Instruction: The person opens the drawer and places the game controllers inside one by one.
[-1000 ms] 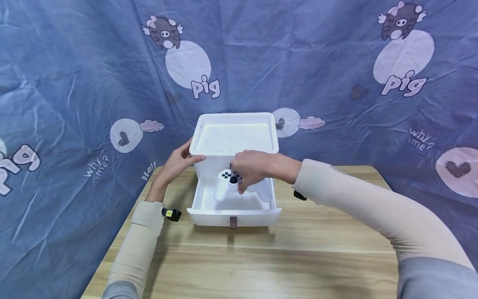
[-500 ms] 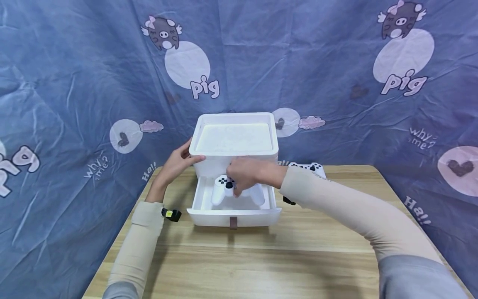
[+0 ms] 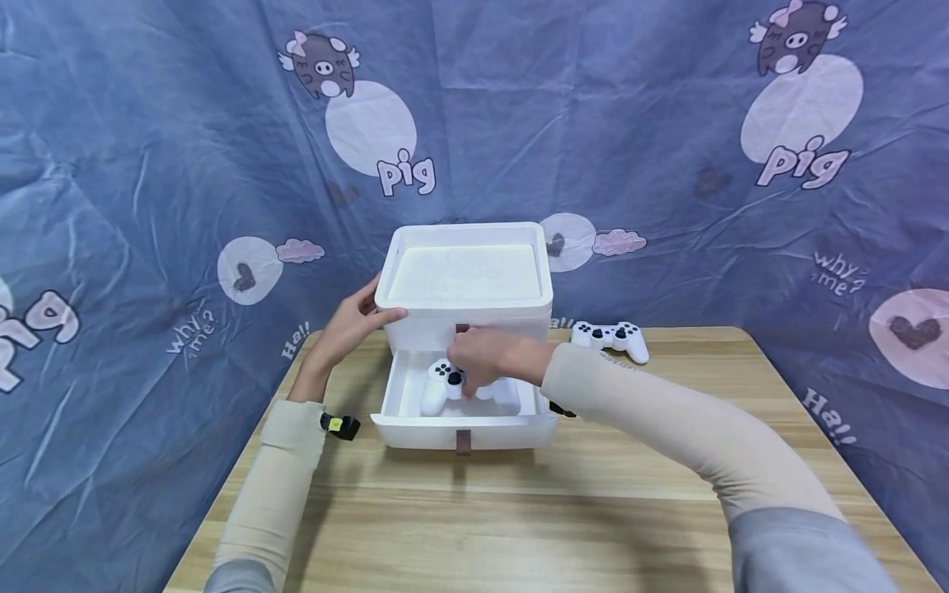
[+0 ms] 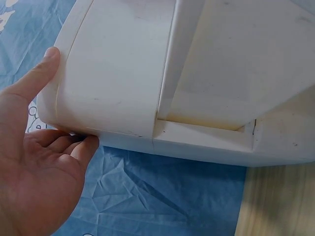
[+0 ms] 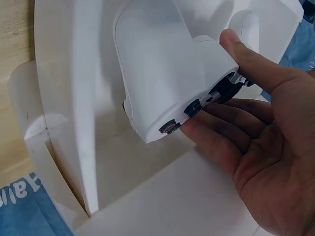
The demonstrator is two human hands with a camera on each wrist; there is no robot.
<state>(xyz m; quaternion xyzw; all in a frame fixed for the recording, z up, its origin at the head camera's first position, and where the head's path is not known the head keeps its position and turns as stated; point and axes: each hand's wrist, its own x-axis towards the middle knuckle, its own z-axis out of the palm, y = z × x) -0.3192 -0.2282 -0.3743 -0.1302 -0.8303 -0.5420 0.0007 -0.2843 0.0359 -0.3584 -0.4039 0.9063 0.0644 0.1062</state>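
A white two-drawer box [image 3: 423, 329] stands at the back of the table, its lower drawer [image 3: 415, 433] pulled out. The left hand [image 3: 352, 329] grips the upper left side of the box; in the left wrist view its thumb lies on one face and the curled fingers are against the side. Inside the open drawer, the right hand [image 3: 482, 358] holds a white game controller [image 3: 434, 397] with black sticks. The right wrist view shows the thumb on one side of the controller [image 5: 157, 64] and the fingers of the right hand [image 5: 266, 142] under its button side.
A second white controller [image 3: 633, 342] lies on the wooden table [image 3: 519, 527], right of the box. The box has a shallow tray top [image 3: 463, 276]. A blue printed cloth [image 3: 504, 123] hangs behind and at both sides.
The right hand and the controller in it have moved slightly left and down into the drawer. The right arm has shifted, uncovering the second controller on the table. The left hand has not moved.
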